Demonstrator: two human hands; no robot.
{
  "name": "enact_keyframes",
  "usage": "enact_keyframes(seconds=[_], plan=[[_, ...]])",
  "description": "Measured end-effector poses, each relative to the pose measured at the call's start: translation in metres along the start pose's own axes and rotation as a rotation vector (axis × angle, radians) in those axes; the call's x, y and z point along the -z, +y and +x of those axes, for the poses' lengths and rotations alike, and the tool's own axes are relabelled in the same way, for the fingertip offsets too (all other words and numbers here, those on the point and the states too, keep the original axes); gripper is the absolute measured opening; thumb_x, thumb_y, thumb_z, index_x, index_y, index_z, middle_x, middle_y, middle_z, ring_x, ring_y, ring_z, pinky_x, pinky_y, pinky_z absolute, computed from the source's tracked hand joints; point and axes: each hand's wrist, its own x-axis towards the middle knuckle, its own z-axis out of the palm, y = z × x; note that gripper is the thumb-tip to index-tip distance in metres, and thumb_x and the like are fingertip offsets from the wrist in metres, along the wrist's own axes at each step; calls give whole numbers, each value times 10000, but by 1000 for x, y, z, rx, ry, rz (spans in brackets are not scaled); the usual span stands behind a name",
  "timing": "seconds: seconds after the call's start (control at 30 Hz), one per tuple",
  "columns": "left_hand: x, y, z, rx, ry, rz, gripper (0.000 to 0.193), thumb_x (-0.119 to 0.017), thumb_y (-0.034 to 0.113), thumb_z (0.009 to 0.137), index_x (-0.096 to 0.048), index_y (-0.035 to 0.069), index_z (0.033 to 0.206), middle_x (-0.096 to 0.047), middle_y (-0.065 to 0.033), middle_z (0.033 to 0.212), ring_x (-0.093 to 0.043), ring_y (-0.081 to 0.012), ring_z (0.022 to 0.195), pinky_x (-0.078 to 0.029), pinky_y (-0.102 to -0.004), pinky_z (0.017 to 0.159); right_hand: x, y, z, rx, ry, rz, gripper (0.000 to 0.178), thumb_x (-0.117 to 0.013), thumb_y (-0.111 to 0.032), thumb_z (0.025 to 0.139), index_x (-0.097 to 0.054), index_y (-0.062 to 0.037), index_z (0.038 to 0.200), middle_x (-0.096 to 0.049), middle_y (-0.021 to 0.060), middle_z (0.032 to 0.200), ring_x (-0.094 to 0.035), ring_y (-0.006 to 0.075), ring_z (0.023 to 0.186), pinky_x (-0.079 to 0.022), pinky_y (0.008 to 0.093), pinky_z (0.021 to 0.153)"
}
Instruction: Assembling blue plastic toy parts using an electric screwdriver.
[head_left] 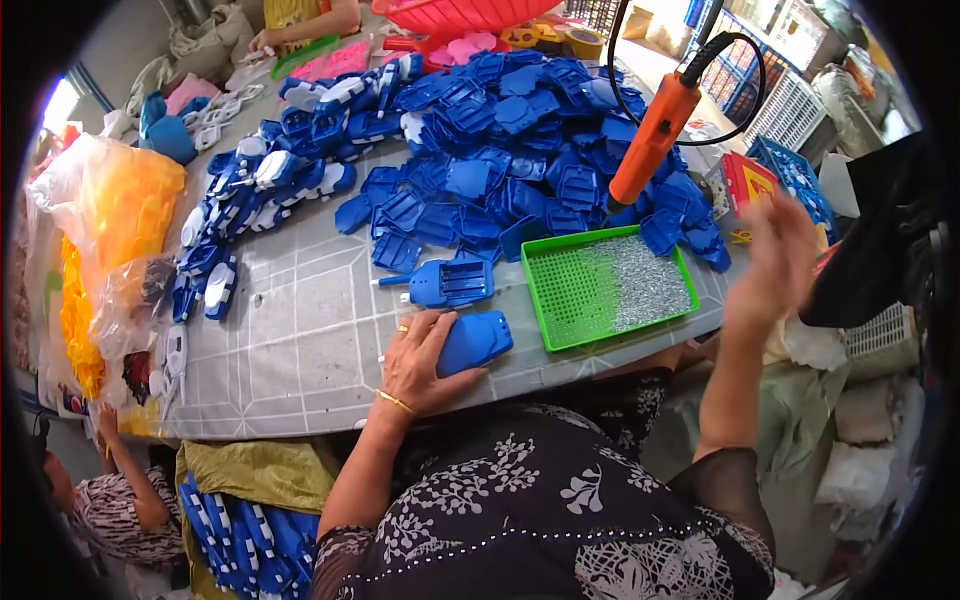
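Observation:
My left hand (420,362) grips a blue plastic casing (478,340) on the table, thumb along its near edge and fingers across its left end. Just beyond it lies another blue casing (452,283) with its hollow, slotted side up. My right hand (768,265) is raised off the table's right side, smeared by motion, so its fingers do not show clearly. An orange electric screwdriver (657,138) hangs tip down from a black cable, left of that hand. Below the tool sits a green tray (570,343) with small silver screws (648,285) heaped toward its right side.
A big pile of blue casing parts (500,150) covers the far middle of the grey table (310,330). Blue-and-white pieces (265,170) curve down its left. Bags of orange parts (125,200) stand far left. A sack (255,465) of blue pieces is below. Other people sit left and far.

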Motion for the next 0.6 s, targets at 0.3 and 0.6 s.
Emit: enact_keyframes(seconds=[0.3, 0.6], plan=[[-5, -6, 8, -39, 42, -9, 760, -892, 410, 685, -626, 14, 1277, -642, -162, 1224, -624, -374, 1083, -481, -458, 953, -62, 100, 47, -121, -441, 104, 397, -736, -328, 955, -626, -43, 1208, -697, 41, 1017, -659, 122, 905, -511, 266, 837], [-2, -4, 1, -25, 19, -14, 737, -890, 430, 677, -638, 19, 1235, -650, -161, 1152, -626, -380, 1044, -496, -457, 911, -63, 71, 12, -491, -790, 555, 309, -715, -243, 938, -589, -65, 1158, -667, 91, 995, -665, 160, 842, -536, 293, 705]])
